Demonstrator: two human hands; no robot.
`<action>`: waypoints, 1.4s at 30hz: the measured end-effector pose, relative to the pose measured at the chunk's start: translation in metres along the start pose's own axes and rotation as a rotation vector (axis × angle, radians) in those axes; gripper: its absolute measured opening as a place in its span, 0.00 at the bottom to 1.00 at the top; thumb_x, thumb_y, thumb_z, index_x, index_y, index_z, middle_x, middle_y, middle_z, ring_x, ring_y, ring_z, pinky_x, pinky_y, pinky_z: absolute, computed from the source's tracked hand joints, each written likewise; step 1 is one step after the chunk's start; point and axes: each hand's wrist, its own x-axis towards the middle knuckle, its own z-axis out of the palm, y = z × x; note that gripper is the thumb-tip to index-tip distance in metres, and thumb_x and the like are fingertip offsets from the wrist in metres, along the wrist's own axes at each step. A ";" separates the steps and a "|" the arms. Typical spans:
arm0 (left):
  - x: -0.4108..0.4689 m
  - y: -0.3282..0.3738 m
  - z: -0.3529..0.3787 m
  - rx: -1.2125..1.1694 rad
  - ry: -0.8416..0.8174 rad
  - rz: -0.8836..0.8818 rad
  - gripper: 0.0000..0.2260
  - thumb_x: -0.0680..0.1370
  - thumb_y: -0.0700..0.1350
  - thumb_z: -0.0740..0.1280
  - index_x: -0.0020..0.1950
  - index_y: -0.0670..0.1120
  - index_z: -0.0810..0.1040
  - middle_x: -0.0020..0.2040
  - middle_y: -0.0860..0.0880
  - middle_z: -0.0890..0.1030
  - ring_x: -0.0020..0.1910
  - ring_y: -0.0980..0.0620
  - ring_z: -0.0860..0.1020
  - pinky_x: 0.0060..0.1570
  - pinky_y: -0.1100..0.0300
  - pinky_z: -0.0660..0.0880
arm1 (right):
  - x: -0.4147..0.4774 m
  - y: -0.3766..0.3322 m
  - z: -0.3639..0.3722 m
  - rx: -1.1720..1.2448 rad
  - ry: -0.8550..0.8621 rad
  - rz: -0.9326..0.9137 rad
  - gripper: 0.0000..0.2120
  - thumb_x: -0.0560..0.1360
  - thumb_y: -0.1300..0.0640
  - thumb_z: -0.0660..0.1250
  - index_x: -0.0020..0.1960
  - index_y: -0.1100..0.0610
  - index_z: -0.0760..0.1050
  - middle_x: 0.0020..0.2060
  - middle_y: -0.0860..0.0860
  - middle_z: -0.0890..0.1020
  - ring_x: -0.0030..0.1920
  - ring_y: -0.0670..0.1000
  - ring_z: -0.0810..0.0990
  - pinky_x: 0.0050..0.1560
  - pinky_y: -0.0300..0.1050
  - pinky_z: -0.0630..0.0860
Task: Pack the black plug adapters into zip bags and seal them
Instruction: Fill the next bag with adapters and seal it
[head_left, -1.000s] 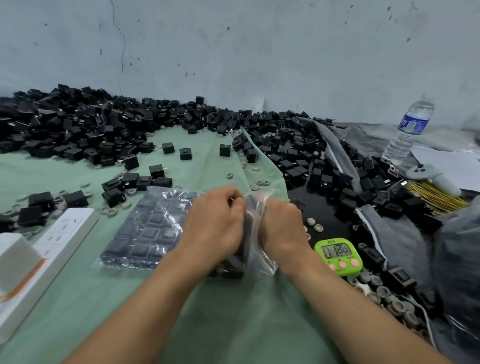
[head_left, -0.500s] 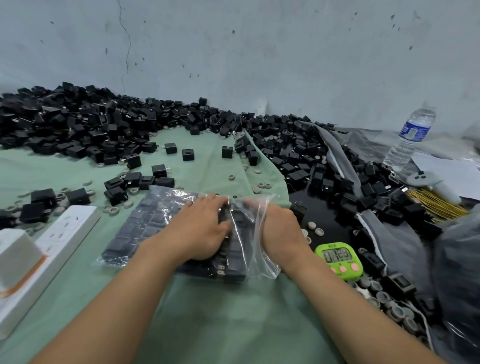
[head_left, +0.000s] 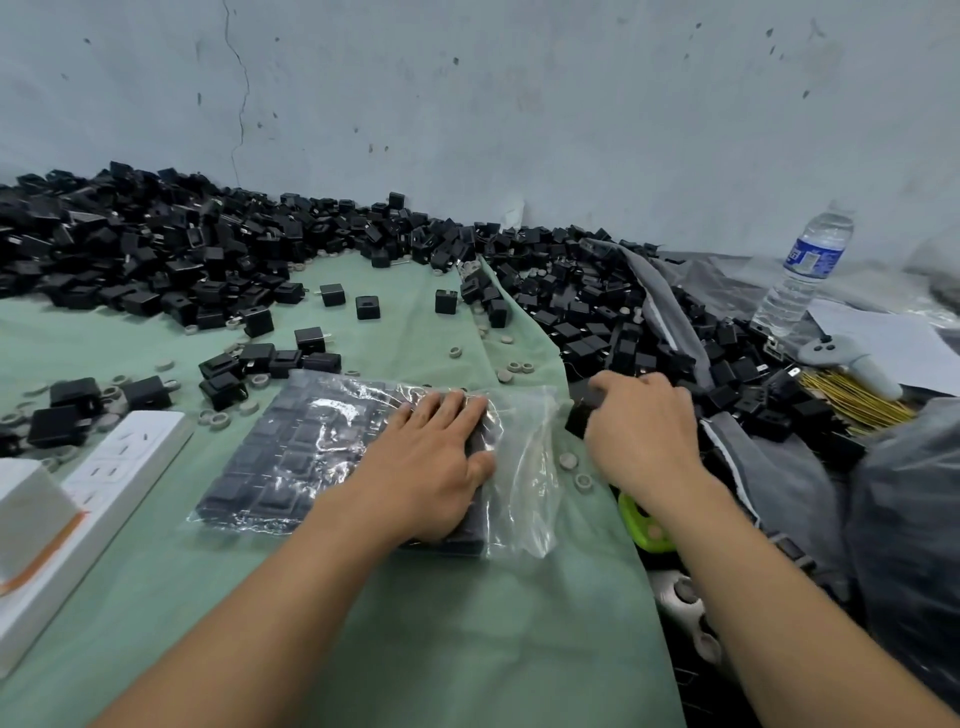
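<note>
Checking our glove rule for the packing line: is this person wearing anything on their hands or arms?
No. Both the left hand and right hand are bare: no gloves, rings or bracelets show. The left forearm and right forearm are uncovered too, with no sleeve, watch or strap anywhere in view.

A green cloth (head_left: 415, 623) covers the surface, with a grey cloth (head_left: 779, 467) beside it on the right. Loose black plug adapters (head_left: 156, 260) heap along the far edge. A filled zip bag (head_left: 291, 457) lies mid-cloth, a white power strip (head_left: 119, 467) near left, and a water bottle (head_left: 800, 275) stands far right.
</note>
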 end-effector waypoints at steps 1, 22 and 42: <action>0.000 -0.001 0.000 0.008 -0.006 -0.003 0.30 0.85 0.60 0.46 0.83 0.54 0.39 0.83 0.52 0.42 0.82 0.50 0.40 0.80 0.50 0.39 | 0.001 0.005 0.000 -0.055 -0.099 -0.039 0.18 0.76 0.59 0.63 0.63 0.47 0.76 0.53 0.50 0.84 0.57 0.56 0.76 0.59 0.52 0.67; -0.049 0.043 -0.022 -0.118 0.134 -0.125 0.14 0.72 0.65 0.66 0.39 0.56 0.77 0.36 0.58 0.81 0.41 0.56 0.79 0.38 0.57 0.71 | -0.069 -0.019 -0.016 0.604 -0.288 0.043 0.11 0.70 0.51 0.76 0.50 0.43 0.82 0.35 0.43 0.86 0.39 0.44 0.80 0.38 0.38 0.71; -0.038 0.010 -0.043 -0.817 -0.138 -0.058 0.04 0.71 0.41 0.79 0.40 0.49 0.87 0.38 0.46 0.86 0.36 0.54 0.81 0.40 0.60 0.78 | -0.061 -0.007 -0.025 0.356 -0.442 -0.202 0.12 0.73 0.52 0.72 0.38 0.34 0.83 0.34 0.36 0.83 0.50 0.47 0.79 0.51 0.38 0.71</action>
